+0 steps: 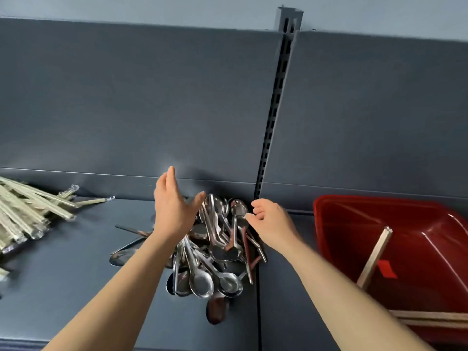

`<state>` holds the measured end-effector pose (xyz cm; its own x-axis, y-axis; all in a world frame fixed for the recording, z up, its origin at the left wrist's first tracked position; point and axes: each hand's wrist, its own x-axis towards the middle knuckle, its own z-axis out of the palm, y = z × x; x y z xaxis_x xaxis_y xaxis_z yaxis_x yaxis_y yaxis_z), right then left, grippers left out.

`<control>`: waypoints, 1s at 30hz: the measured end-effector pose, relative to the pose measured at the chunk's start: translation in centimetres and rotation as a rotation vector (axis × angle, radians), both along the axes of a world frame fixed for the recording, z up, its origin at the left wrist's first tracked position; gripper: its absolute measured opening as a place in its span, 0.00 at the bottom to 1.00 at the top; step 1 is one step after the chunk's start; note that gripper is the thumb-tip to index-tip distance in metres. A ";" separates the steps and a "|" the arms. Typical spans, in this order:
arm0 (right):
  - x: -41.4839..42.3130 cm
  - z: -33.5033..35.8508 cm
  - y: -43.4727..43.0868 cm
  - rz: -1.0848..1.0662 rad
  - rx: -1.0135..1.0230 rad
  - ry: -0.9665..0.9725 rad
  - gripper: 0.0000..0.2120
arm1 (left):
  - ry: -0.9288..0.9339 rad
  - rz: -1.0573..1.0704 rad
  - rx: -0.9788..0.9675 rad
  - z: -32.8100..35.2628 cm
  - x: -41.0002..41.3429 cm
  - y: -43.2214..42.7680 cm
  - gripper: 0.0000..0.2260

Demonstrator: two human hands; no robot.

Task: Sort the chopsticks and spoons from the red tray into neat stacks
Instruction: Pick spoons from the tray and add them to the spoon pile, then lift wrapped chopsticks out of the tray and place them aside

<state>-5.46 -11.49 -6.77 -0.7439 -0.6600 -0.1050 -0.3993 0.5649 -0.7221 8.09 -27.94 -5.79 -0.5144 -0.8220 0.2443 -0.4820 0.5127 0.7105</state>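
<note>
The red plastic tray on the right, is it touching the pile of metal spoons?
Apart. The head view shows bare grey shelf between the red plastic tray and the pile of metal spoons.

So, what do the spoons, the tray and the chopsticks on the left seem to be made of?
Spoons: probably polished metal, likely steel; the bowls shine like mirrors. Tray: likely glossy red plastic, with smooth moulded walls and soft highlights. Chopsticks: pale, perhaps wood or bamboo, in what looks like clear plastic wrappers with crinkled ends; the blur leaves this open.
</note>
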 end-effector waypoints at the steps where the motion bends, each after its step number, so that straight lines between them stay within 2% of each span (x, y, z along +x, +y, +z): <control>1: -0.3 0.6 0.8 0.010 -0.023 0.026 0.19 | 0.013 -0.010 -0.057 0.6 -0.2 0.7 0.36; 4: -1.7 2.3 4.0 0.018 -0.102 0.073 0.20 | 0.067 -0.093 -0.106 2.4 -1.6 3.9 0.28; 8: -5.2 4.4 10.5 -0.037 -0.217 0.081 0.18 | 0.155 -0.263 -0.033 4.2 -5.4 10.2 0.18; 11: -8.9 5.6 16.9 -0.069 -0.212 0.040 0.14 | 0.191 -0.438 -0.021 4.7 -9.2 15.5 0.13; 15: -13.2 5.3 24.9 -0.063 -0.059 -0.090 0.12 | -0.035 -0.677 0.007 2.5 -14.9 22.0 0.12; 19: -15.8 3.4 29.8 -0.027 0.030 -0.220 0.11 | -0.483 -0.771 0.056 -0.8 -19.1 26.3 0.21; 21: -16.7 2.4 31.2 0.011 0.091 -0.232 0.11 | -0.640 -0.772 0.042 -1.9 -20.1 27.2 0.23; 25: -17.8 0.7 32.7 0.078 0.205 -0.243 0.13 | -0.722 -0.753 0.001 -2.7 -20.5 27.7 0.14; 30: -17.4 -0.8 33.7 0.334 0.521 -0.268 0.17 | -0.778 -0.815 0.089 -2.8 -19.3 28.1 0.13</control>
